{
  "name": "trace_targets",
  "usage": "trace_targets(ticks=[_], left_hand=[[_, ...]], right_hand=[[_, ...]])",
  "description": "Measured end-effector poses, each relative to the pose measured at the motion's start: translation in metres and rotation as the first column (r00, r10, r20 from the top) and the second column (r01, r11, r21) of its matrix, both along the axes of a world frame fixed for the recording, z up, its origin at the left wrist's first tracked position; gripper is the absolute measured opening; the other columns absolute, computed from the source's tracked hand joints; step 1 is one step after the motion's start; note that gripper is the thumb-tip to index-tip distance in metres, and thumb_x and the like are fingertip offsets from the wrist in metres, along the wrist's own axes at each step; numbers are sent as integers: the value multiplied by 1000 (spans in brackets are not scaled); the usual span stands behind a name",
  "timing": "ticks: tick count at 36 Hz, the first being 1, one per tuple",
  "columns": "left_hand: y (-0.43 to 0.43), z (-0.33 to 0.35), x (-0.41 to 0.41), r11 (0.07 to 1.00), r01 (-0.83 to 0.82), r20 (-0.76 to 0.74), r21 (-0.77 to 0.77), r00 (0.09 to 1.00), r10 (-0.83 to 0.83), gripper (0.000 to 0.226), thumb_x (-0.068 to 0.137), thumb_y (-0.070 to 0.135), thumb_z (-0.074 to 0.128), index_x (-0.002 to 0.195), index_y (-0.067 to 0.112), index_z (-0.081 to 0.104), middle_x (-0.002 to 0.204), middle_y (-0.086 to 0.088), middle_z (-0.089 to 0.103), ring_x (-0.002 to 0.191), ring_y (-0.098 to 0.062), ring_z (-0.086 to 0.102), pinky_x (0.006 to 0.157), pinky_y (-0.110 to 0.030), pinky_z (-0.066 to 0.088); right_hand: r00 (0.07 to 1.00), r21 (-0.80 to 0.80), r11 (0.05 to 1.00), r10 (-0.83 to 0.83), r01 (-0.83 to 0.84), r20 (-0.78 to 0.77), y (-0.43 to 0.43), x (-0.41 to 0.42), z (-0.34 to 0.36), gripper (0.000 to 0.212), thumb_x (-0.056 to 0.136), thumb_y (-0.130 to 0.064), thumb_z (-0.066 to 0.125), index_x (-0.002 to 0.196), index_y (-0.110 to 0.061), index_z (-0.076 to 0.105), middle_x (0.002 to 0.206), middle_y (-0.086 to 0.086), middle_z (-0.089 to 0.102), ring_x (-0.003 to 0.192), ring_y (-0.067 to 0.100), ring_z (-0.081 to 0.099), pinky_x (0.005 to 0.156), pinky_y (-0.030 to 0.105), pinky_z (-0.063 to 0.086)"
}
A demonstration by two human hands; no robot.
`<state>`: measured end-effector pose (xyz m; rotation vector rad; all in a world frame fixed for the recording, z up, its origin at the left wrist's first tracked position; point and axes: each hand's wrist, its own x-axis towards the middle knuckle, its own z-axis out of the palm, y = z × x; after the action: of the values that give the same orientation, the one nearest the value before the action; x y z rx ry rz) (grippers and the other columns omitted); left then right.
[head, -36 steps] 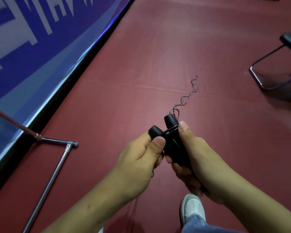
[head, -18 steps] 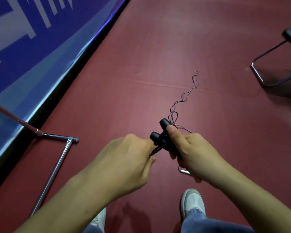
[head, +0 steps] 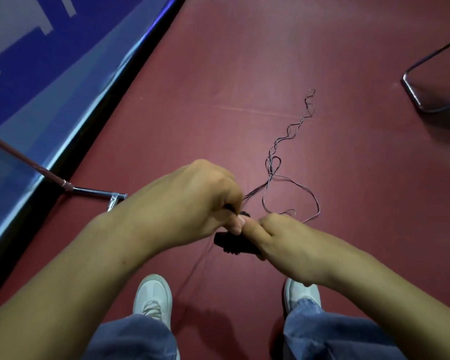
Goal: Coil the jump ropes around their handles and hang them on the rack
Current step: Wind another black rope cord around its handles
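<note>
Two black jump rope handles [head: 234, 245] lie side by side between my hands, low in the middle of the view. My right hand [head: 283, 242] grips them from the right. My left hand [head: 195, 201] is curled over their upper end and pinches the thin rope where it leaves them. That rope [head: 291, 180] runs up and to the right in loose twisted loops across the red floor. Part of the handles is hidden under my fingers.
A chrome foot of a rack [head: 94, 192] lies on the floor at the left, beside a blue banner [head: 50, 74]. The metal base of a chair [head: 431, 97] stands at the far right. My two white shoes [head: 153, 297] are directly below.
The handles have dropped lower and turned level. My left hand has come over their top end with the rope. More rope now lies in a wide loop to the right.
</note>
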<state>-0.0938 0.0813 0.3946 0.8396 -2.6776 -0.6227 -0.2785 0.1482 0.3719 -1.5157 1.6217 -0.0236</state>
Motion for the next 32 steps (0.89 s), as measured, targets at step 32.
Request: trace_targets(ticks=[32], left_hand=[[5, 13, -4, 775, -52, -173, 630, 963, 205, 14, 82, 2, 81, 86, 15, 75, 72, -2, 74, 69, -17, 73, 68, -32, 59]], right_hand=[[926, 239, 971, -70, -23, 372, 7, -3, 12, 70, 105, -59, 24, 76, -7, 62, 52, 3, 46, 35, 16, 39, 41, 23, 36]])
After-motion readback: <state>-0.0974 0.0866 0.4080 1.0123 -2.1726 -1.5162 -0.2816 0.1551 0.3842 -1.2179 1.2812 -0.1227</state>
